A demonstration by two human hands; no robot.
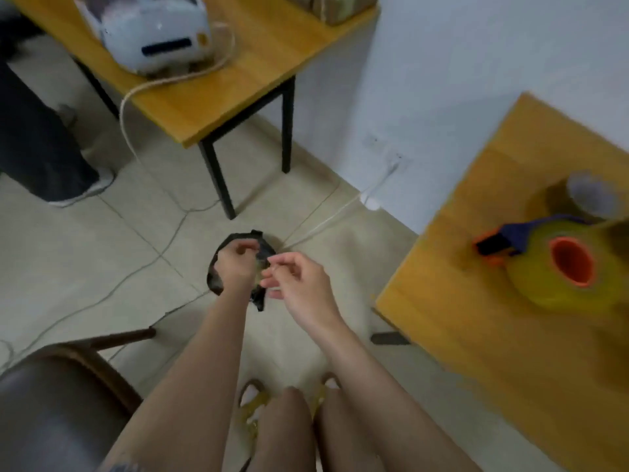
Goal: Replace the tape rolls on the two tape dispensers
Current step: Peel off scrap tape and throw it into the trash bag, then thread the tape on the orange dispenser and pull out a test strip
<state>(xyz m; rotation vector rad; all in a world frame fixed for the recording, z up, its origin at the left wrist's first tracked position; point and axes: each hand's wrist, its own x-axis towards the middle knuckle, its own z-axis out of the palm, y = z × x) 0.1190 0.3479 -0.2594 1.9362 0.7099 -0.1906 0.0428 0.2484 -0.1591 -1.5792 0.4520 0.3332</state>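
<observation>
Left hand (236, 267) curled, fingers pinching rim of black plastic-lined bin (218, 284) on floor; right hand (299, 284) loosely bent above bin mouth, maybe pinching clear scrap, cannot tell. Bin contents hidden behind hands. Nearer: bare knees, sandals, dark padded chair (51, 413) at left. Right, wooden table (493, 335): orange-and-blue tape dispenser (510, 241) already carrying full yellowish tape roll (558, 287) on orange core. Behind, blurred brownish second roll (578, 199). Judgement: one dispenser reloaded, second unseen, waste disposal underway.
</observation>
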